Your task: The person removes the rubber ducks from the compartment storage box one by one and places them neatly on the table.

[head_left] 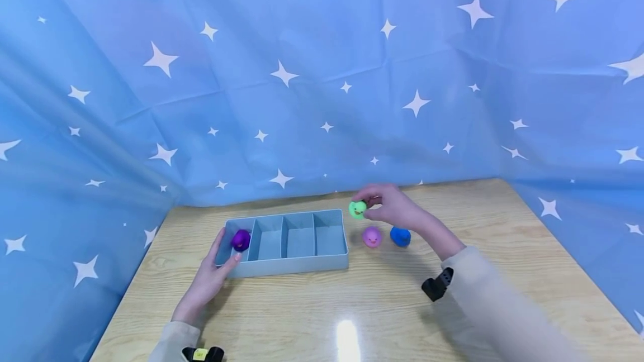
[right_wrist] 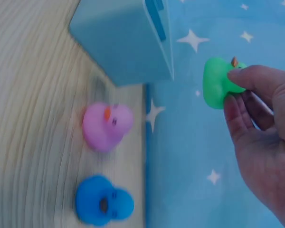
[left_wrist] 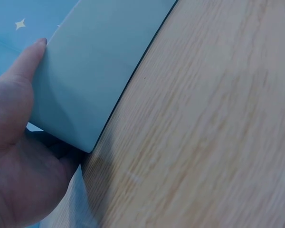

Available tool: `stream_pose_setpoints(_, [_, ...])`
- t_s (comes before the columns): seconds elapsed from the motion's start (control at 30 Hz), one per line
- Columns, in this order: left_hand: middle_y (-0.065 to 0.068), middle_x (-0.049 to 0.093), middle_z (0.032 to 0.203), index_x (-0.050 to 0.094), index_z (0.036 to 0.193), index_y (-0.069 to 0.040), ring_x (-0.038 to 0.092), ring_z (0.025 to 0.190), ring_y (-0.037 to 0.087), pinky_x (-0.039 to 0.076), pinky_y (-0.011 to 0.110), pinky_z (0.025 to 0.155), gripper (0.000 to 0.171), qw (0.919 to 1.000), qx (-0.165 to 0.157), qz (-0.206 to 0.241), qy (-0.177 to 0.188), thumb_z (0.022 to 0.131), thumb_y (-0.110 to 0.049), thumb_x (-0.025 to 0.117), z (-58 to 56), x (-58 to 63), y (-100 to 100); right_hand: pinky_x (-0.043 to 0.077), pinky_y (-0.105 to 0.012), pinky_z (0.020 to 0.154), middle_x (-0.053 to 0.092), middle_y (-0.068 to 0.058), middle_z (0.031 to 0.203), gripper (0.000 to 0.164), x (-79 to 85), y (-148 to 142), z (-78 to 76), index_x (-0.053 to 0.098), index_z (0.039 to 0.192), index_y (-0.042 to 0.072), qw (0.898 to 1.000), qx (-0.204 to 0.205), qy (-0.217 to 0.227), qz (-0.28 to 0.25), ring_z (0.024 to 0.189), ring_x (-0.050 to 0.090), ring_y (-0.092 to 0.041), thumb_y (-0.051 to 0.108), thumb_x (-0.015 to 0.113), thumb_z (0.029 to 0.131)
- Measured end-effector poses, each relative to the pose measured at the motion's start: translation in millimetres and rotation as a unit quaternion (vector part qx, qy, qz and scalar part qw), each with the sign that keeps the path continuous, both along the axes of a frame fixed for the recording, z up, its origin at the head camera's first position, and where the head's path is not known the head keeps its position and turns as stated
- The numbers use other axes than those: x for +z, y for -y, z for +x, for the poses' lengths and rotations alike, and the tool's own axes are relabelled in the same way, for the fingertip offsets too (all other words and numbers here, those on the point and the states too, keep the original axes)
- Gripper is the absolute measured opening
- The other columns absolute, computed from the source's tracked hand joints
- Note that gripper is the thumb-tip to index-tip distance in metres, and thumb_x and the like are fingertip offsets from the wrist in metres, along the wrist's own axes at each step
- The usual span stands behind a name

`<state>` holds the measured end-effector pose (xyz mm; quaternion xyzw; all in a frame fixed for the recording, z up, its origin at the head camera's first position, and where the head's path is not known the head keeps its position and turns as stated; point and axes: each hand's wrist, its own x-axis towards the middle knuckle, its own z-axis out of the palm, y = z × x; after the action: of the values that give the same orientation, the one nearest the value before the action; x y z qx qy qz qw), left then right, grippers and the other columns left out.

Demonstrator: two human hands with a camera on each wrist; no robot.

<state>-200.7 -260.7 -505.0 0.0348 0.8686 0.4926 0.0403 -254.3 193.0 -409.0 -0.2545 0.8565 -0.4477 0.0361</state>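
Observation:
A green rubber duck (right_wrist: 217, 83) is pinched between the thumb and fingers of my right hand (head_left: 394, 205), held up beside the right end of the box. My left hand (head_left: 213, 272) grips the left end of the light blue divided box (head_left: 297, 266), thumb at the front rim and fingers around the end wall. Inside the leftmost compartment sits a purple rubber duck (head_left: 241, 240); the other compartments hold nothing. On the table right of the box stand a pink rubber duck (head_left: 372, 237) and a blue rubber duck (head_left: 400, 236), below my right hand in the head view.
The wooden table (head_left: 282, 317) carries all of these things. Behind and on both sides hangs a blue cloth (head_left: 322, 99) with white stars, meeting the table's back edge. A bright light reflection lies on the table's front part.

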Motion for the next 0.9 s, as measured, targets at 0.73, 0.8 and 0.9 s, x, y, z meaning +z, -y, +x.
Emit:
stream_pose_setpoints(0.73, [0.016,0.003,0.171,-0.001,0.167,-0.024,0.003,0.153,0.047,0.008,0.07,0.118,0.085,0.9995,0.001,-0.003,0.031,0.106,-0.038,0.057,-0.3,1.5,2,0.058,-0.029,0.082,0.067,-0.017,0.118,0.033,-11.8,-95,26.1,0.07,0.121,-0.005,0.992,-0.11,0.013,0.052,0.101,0.065,-0.028,-0.005,0.074,0.088])
stream_pose_setpoints(0.8, [0.016,0.003,0.171,-0.001,0.167,-0.024,0.003,0.153,0.047,0.008,0.07,0.118,0.086,0.9995,0.0,-0.003,0.031,0.106,-0.038,0.057,-0.4,2.2,2,0.058,-0.029,0.082,0.067,-0.017,0.117,0.033,-13.8,-101,28.0,0.07,0.12,-0.005,0.992,-0.111,0.016,0.056,0.1,0.065,-0.028,-0.006,0.074,0.088])
stream_pose_setpoints(0.9, [0.016,0.003,0.171,-0.001,0.167,-0.024,0.003,0.154,0.047,0.008,0.07,0.118,0.085,0.9995,0.001,-0.002,0.032,0.106,-0.038,0.057,-0.6,2.8,1,0.058,-0.031,0.082,0.067,-0.018,0.116,0.032,-18.6,-109,30.5,0.07,0.119,-0.006,0.992,-0.108,0.021,0.065,0.1,0.065,-0.029,-0.007,0.073,0.087])
